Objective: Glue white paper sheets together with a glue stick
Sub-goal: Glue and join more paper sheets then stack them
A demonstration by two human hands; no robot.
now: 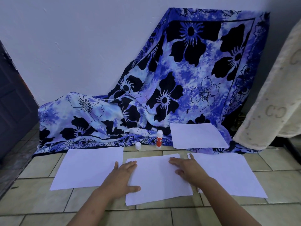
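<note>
A: Which step is judged to be in hand?

B: Pressing down. The middle sheets [156, 181], laid on the tiled floor [40, 201] on the near side of the glue stick [159, 139], are held flat under both palms; an offset edge is seen beneath the top sheet, so at least two sheets are taken to be joined there. The left hand [121, 176] is laid flat on their left edge, near and left of the glue stick, fingers straight, nothing gripped; the right hand [189, 169] is spread flat on their right part, likewise gripping nothing.

A: And what is called for next?

B: The bond would be smoothed outward to the edges, it is supposed; then a hand must be carried forward to the glue stick, which is stood upright and untouched at the hem of the cloth, and a fresh sheet must be drawn in; care is needed that the pressed pair is not skewed.

A: What is counted?

B: One floral cloth [187, 70], draped behind the glue stick; one cream blanket [273, 95], well to its right; four lots of white paper: the middle one, a left sheet [88, 167] to its near left, a right pile [228, 173] to its near right, and a far pile [197, 136] just right of it on the cloth; the sheets within each pile cannot be counted. Two hands; one glue stick; one small white cap [138, 145], stood just left of it.
</note>
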